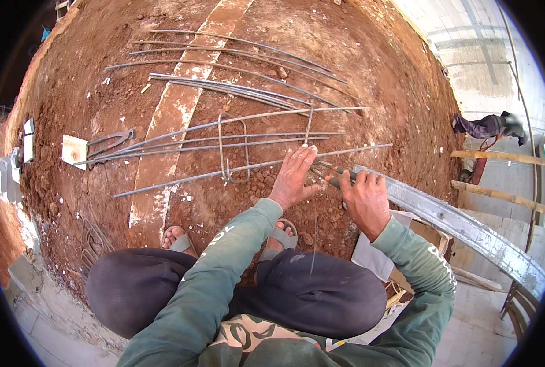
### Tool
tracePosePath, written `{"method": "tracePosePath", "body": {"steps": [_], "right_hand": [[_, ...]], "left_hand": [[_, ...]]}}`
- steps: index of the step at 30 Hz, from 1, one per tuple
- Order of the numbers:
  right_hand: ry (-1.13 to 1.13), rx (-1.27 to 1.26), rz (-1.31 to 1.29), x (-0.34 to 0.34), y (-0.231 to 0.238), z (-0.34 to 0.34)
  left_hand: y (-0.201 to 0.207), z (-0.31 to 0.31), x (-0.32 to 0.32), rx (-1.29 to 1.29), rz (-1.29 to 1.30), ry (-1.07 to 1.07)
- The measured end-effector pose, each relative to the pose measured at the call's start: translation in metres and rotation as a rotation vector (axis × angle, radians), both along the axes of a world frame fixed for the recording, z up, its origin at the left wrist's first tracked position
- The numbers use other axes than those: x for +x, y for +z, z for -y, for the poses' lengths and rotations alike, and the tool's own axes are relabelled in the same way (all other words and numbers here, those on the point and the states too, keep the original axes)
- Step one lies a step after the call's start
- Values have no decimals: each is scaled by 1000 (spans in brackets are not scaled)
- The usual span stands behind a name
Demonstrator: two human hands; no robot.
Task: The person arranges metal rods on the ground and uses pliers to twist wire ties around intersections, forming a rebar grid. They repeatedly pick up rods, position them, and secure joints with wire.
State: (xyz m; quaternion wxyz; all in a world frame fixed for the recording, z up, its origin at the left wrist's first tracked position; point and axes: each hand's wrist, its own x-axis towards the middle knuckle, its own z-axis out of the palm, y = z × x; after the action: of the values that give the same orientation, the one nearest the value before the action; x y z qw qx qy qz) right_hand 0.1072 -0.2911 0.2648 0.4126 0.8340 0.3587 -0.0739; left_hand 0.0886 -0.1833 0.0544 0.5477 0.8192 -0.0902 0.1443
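My left hand (292, 178) lies with stretched fingers and thumb apart over the end of a long steel bar and at the foot of a bent steel stirrup (307, 127). Close beside it, my right hand (365, 200) is closed round the dark handles of a pair of pliers (326, 172), whose jaws point toward the left hand; their tips are partly hidden. Another rectangular stirrup (222, 147) stands round the lower long bars (187, 178) farther left.
Several loose steel bars (236, 64) lie on reddish soil beyond. Pincers (110, 142) and a wooden block (74, 150) are at the left. A long metal channel (462, 226) runs out right, over an opened carton (422, 235). Another person (489, 126) is at the far right.
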Motion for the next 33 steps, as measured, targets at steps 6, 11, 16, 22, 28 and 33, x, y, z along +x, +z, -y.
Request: {"method": "tracePosePath", "body": {"steps": [6, 11, 16, 22, 28, 33], "right_hand": [[-346, 323, -477, 38, 3, 13], [-685, 419, -468, 52, 10, 23], [-584, 435, -452, 33, 25, 12], [287, -42, 127, 7, 20, -2], [150, -28, 28, 13, 4, 16], [-105, 90, -451, 41, 7, 18]], "left_hand": [[34, 42, 9, -42, 178, 53], [38, 34, 23, -65, 264, 33], [44, 25, 30, -63, 177, -85], [46, 5, 49, -123, -33, -369], [38, 26, 22, -172, 205, -30], [35, 47, 11, -7, 349, 219]]}}
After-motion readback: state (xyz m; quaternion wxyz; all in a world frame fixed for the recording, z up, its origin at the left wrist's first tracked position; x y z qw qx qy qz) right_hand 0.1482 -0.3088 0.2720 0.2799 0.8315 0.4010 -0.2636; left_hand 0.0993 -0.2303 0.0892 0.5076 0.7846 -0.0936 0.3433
